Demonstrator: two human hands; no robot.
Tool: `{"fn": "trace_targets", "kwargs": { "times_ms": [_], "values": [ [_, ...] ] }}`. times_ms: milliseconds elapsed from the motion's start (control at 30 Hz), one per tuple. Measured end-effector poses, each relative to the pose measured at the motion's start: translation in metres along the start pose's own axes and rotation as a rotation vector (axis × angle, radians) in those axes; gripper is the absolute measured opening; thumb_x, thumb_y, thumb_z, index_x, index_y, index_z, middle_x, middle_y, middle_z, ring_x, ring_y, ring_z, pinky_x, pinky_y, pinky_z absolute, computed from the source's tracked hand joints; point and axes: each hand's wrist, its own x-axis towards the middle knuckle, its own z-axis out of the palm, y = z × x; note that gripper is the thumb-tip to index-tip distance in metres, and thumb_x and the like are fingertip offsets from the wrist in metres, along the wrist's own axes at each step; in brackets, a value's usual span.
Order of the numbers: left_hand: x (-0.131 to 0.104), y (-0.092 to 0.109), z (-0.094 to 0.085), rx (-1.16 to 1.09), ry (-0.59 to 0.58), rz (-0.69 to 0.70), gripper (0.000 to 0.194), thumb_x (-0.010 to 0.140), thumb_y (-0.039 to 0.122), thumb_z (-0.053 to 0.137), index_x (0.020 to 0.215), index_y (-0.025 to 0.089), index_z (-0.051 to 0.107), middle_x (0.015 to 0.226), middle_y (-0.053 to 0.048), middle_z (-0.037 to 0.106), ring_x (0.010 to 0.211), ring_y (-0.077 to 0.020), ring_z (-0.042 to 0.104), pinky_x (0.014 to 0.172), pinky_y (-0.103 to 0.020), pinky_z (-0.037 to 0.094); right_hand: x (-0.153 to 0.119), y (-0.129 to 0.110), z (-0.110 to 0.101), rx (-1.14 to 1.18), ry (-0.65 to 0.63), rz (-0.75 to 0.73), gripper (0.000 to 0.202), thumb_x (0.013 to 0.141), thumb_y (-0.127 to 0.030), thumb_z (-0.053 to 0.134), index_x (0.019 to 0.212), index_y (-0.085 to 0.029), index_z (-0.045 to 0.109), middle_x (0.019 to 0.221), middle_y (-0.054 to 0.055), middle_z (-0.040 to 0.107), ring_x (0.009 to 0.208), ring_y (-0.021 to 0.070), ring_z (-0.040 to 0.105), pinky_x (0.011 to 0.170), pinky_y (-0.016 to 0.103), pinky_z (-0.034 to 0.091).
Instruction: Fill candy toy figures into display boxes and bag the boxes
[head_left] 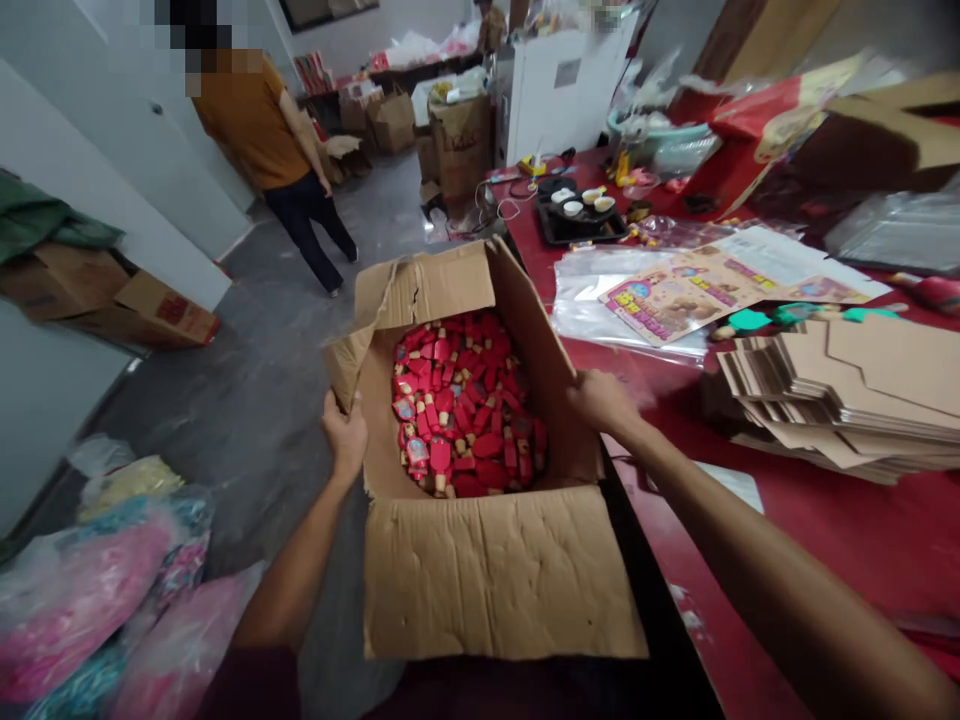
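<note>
An open cardboard box (506, 575) is in front of me, tilted, beside the red table's edge. Many small red pieces (465, 400) with beige ends lie heaped inside it. My left hand (346, 435) grips the box's left side by the upper flap, its fingers partly hidden behind the cardboard. On the opposite side, my right hand (602, 402) is closed over the box's right wall near the table. The box's front flap hangs outward toward me.
The red table (825, 560) holds stacked cardboard sheets (862, 390), printed bags (675, 290) and a black tray (581, 225) with small cups. Plastic bags of pink and blue pieces (90, 600) lie at lower left. A person (262, 140) stands ahead on the left, near cartons (135, 290).
</note>
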Motion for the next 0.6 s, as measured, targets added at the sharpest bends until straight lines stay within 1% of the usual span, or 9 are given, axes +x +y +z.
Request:
{"fn": "trace_targets", "kwargs": {
  "times_ms": [67, 133, 233, 267, 333, 400, 433, 533, 600],
  "values": [
    [-0.009, 0.0, -0.001, 0.011, -0.049, 0.047, 0.037, 0.084, 0.034, 0.054, 0.114, 0.012, 0.059, 0.105, -0.014, 0.069, 0.097, -0.0243, 0.066, 0.088, -0.035, 0.052, -0.011, 0.01, 0.009, -0.021, -0.007, 0.009, 0.033, 0.085, -0.017, 0.048, 0.109, -0.007, 0.069, 0.105, 0.022, 0.071, 0.099, 0.0299, 0.068, 0.078, 0.031, 0.049],
    [-0.021, 0.005, 0.002, 0.119, -0.087, 0.155, 0.051, 0.081, 0.033, 0.059, 0.126, 0.009, 0.054, 0.121, -0.02, 0.063, 0.115, -0.0302, 0.059, 0.099, -0.043, 0.047, -0.017, 0.018, 0.02, -0.032, -0.014, 0.034, 0.034, 0.086, -0.019, 0.048, 0.11, -0.005, 0.068, 0.105, 0.023, 0.071, 0.098, 0.0306, 0.069, 0.078, 0.032, 0.049],
    [-0.049, 0.024, 0.014, 0.323, -0.188, 0.49, 0.064, 0.081, 0.031, 0.062, 0.139, 0.01, 0.045, 0.146, -0.024, 0.043, 0.142, -0.0375, 0.032, 0.116, -0.058, 0.021, -0.017, 0.025, 0.035, -0.023, -0.017, 0.067, 0.034, 0.087, -0.018, 0.047, 0.111, -0.005, 0.067, 0.104, 0.023, 0.071, 0.097, 0.0304, 0.069, 0.077, 0.032, 0.048],
    [-0.062, 0.033, 0.022, 0.349, -0.302, 0.637, 0.059, 0.085, 0.03, 0.058, 0.139, 0.013, 0.046, 0.149, -0.021, 0.041, 0.144, -0.0365, 0.027, 0.118, -0.059, 0.015, -0.016, 0.027, 0.038, -0.015, -0.013, 0.07, 0.033, 0.088, -0.019, 0.048, 0.111, -0.005, 0.067, 0.104, 0.023, 0.071, 0.098, 0.03, 0.069, 0.077, 0.032, 0.048],
    [-0.088, 0.051, 0.045, 0.363, -0.659, 0.844, 0.048, 0.09, 0.025, 0.049, 0.138, 0.02, 0.05, 0.148, -0.014, 0.045, 0.144, -0.0304, 0.03, 0.12, -0.055, 0.014, -0.015, 0.026, 0.039, 0.003, 0.004, 0.068, 0.035, 0.091, -0.028, 0.048, 0.113, -0.007, 0.065, 0.106, 0.022, 0.071, 0.099, 0.0298, 0.068, 0.077, 0.032, 0.048],
    [-0.109, 0.067, 0.077, 0.43, -0.985, 0.8, 0.046, 0.092, 0.026, 0.045, 0.138, 0.023, 0.05, 0.144, -0.011, 0.05, 0.138, -0.0257, 0.04, 0.118, -0.047, 0.025, -0.017, 0.022, 0.036, 0.036, 0.044, 0.077, 0.04, 0.093, -0.038, 0.048, 0.114, -0.007, 0.064, 0.107, 0.023, 0.07, 0.098, 0.0304, 0.068, 0.079, 0.033, 0.048],
    [-0.117, 0.074, 0.095, 0.494, -1.068, 0.702, 0.047, 0.092, 0.028, 0.046, 0.139, 0.022, 0.049, 0.143, -0.012, 0.051, 0.135, -0.0261, 0.044, 0.116, -0.045, 0.03, -0.019, 0.019, 0.033, 0.064, 0.078, 0.086, 0.043, 0.093, -0.042, 0.049, 0.114, -0.007, 0.062, 0.106, 0.023, 0.07, 0.098, 0.0309, 0.067, 0.08, 0.034, 0.048],
    [-0.122, 0.083, 0.143, 0.7, -1.05, 0.419, 0.062, 0.091, 0.041, 0.05, 0.144, 0.009, 0.04, 0.145, -0.026, 0.042, 0.134, -0.0397, 0.041, 0.107, -0.057, 0.037, -0.04, 0.012, 0.028, 0.229, 0.295, 0.059, 0.043, 0.093, -0.041, 0.05, 0.117, -0.007, 0.059, 0.111, 0.023, 0.068, 0.103, 0.0311, 0.064, 0.086, 0.038, 0.048],
    [-0.12, 0.085, 0.166, 0.83, -1.009, 0.271, 0.071, 0.092, 0.049, 0.049, 0.145, 0.005, 0.034, 0.146, -0.031, 0.036, 0.134, -0.0461, 0.038, 0.1, -0.065, 0.039, -0.07, 0.019, 0.033, 0.396, 0.501, -0.017, 0.039, 0.094, -0.037, 0.047, 0.119, -0.01, 0.058, 0.117, 0.02, 0.066, 0.108, 0.0287, 0.062, 0.091, 0.039, 0.048]
  ]
}}
